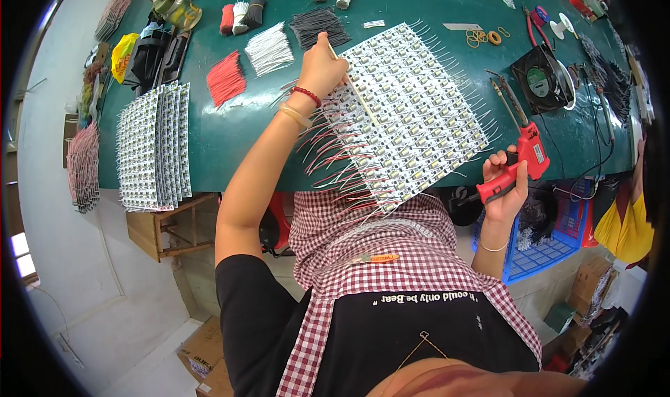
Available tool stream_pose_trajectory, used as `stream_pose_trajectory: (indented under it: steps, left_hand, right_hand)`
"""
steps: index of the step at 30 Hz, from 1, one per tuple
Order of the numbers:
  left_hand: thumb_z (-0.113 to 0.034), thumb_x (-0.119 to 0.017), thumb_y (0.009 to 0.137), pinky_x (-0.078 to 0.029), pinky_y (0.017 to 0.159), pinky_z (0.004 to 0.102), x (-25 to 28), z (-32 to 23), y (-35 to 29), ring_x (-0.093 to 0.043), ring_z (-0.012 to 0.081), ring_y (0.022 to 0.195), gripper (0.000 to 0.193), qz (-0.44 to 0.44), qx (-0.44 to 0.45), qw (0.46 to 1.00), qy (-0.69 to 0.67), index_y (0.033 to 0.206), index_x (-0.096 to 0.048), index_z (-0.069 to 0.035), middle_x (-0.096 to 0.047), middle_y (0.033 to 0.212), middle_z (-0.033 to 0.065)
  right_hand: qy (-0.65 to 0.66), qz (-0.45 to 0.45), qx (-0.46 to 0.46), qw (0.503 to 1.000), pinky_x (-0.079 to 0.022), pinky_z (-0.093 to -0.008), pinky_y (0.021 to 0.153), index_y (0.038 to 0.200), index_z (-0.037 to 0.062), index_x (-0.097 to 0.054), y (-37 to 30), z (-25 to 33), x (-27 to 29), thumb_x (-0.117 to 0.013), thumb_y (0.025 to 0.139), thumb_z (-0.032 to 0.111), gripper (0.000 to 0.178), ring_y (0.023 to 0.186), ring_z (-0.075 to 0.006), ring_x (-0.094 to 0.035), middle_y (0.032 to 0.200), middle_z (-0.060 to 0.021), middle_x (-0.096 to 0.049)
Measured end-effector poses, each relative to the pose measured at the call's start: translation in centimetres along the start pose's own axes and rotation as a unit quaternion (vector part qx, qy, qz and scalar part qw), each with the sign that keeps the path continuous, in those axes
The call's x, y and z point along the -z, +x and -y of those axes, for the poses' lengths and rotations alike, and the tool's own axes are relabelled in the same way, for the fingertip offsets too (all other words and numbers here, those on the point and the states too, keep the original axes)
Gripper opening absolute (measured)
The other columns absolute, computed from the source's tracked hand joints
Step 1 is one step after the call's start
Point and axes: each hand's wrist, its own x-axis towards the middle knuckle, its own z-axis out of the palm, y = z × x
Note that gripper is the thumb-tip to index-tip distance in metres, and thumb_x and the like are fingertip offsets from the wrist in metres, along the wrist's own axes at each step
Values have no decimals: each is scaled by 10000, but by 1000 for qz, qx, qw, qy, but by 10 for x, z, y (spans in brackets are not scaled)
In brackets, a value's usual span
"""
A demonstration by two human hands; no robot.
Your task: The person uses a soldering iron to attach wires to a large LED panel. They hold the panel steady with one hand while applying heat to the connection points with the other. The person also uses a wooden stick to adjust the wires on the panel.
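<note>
A large white panel of small circuit boards lies aslant on the green table. Red and white wires hang off its left edge, and more thin wires stick out along its right edge. My left hand is closed on a thin pale stick that slants down across the panel. Its fingers are at the near edge of a pile of black wires. To the panel's right, my right hand grips a red soldering gun by the handle, its metal tip pointing up and away.
White wires and red wires lie left of the black pile, with bundled wires behind. Stacked board panels stand at the left. A black fan, rubber bands and a blue crate are to the right.
</note>
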Motion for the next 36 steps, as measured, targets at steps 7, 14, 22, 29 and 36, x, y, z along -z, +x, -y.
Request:
stream_pose_trajectory:
  steps: [7,14,22,29,36]
  left_hand:
    - [-15,-578,768,-497,446,283,9,22,-1,-627,174,502,637,-16,-38,997,62,1352,-365,122,-626,700,111]
    - [1,-556,785,-490,439,276,28,18,-7,-631,166,524,645,-32,-23,996,84,1378,-330,114,-616,723,103]
    - [5,-569,817,-506,483,247,0,-27,-14,-623,150,532,709,-28,-51,986,-159,1402,-203,171,-626,740,100]
    - [6,-543,820,-510,462,258,-25,-22,-7,-653,162,539,703,-79,-57,990,-99,1418,-199,142,-640,779,111]
    - [9,-540,819,-507,458,255,-23,-21,-5,-649,159,528,706,-74,-46,992,-87,1417,-192,148,-639,746,105]
  right_hand:
    - [-2,-3,2,1000,-529,-418,909,1213,27,-472,-1,0,1,-545,964,290,370,974,-240,-558,981,-118,-541]
    - [11,0,0,1000,-528,-420,907,1216,26,-470,-3,-1,-2,-545,964,286,369,971,-242,-552,978,-118,-531]
    - [13,10,11,1000,-524,-423,919,1218,26,-466,-5,6,3,-545,963,291,376,964,-239,-545,971,-116,-526]
    - [5,4,18,1000,-535,-415,898,1207,25,-473,-11,6,0,-549,962,296,373,958,-232,-550,966,-113,-527]
    - [3,-6,19,1000,-533,-424,902,1204,24,-477,-9,7,6,-540,965,305,375,961,-236,-551,963,-110,-526]
